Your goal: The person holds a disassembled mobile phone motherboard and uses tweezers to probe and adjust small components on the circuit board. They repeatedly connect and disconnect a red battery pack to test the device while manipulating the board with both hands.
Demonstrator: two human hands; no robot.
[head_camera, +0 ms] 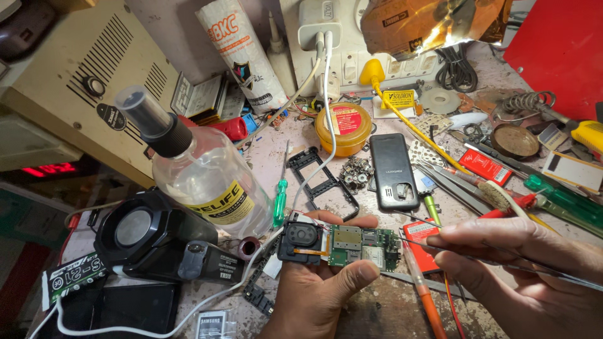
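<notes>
My left hand (pixel 317 292) grips a small green phone circuit board (pixel 364 246) with a black speaker module (pixel 301 237) hanging off its left end on an orange flex strip. My right hand (pixel 524 270) pinches thin metal tweezers (pixel 440 247), whose tips sit at the board's right edge. A black phone back shell (pixel 393 171) lies face down just beyond the board, with a black plastic phone frame (pixel 323 182) to its left.
A clear spray bottle (pixel 201 169), a green screwdriver (pixel 280 198) and a black magnifier lamp (pixel 147 235) stand to the left. An orange flux tin (pixel 344 127), a soldering iron (pixel 408 119), a brush (pixel 496 194), screwdrivers and a power strip (pixel 352 44) crowd the far side.
</notes>
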